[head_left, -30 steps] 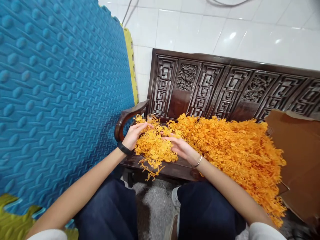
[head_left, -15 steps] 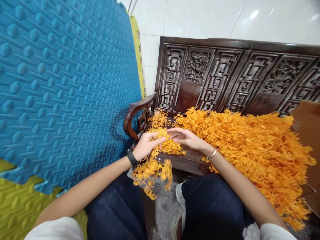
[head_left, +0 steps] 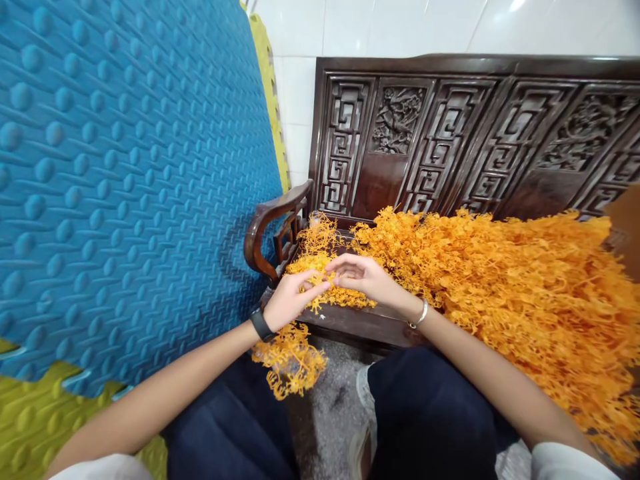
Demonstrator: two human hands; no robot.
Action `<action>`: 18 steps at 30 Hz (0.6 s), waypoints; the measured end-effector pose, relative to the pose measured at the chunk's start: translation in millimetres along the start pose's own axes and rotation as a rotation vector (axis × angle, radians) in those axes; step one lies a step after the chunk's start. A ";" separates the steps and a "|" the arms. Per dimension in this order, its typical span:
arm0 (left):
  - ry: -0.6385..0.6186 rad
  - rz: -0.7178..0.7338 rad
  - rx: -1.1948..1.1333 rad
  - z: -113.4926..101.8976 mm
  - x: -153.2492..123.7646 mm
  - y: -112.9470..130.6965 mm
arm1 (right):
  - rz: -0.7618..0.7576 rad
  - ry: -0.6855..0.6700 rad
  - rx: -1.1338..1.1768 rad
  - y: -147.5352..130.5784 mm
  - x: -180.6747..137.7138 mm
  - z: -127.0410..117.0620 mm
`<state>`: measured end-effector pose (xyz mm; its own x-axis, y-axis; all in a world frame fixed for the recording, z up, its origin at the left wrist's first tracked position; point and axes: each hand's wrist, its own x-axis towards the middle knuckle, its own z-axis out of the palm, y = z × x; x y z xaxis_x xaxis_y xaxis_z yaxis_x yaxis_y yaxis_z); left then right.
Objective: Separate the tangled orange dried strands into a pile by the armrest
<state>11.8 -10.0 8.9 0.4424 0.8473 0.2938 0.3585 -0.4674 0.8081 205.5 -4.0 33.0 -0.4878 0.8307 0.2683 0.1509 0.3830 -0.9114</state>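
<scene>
Orange plastic sprig (head_left: 345,298) in 2 hands
Left hand (head_left: 286,303) and right hand (head_left: 367,280) pinch it, heap (head_left: 500,280) at 3 o'clock; seems light, springy: grip the stem.

Tangled clump of bright orange, frilly plastic sprigs (head_left: 291,359), hanging limp below the front edge of the dark carved wooden bench (head_left: 360,321); smaller tuft of the same sprigs (head_left: 320,263) on the seat, just beside the large orange heap (head_left: 500,273)

Two hands (head_left: 287,303) (head_left: 369,279), one bench (head_left: 450,133), one orange heap (head_left: 500,280)
</scene>
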 end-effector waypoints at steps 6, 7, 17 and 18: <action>-0.005 0.045 0.051 2.6 14.5 -11.4 | -0.080 0.146 -0.018 14.3 1.4 1.5; 0.009 0.041 0.010 4.1 15.7 -13.4 | -0.076 0.176 -0.006 17.4 2.4 2.4; 0.042 0.035 -0.046 14.9 18.7 -19.5 | 0.254 0.167 0.206 30.2 10.1 7.8; 0.046 0.041 -0.038 15.0 19.1 -19.5 | 0.229 0.171 0.197 30.1 10.7 7.4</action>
<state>25.5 11.5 -8.9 0.4173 0.8390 0.3492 0.3090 -0.4924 0.8137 198.4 13.5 6.1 -0.3063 0.9483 0.0830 0.0628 0.1071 -0.9923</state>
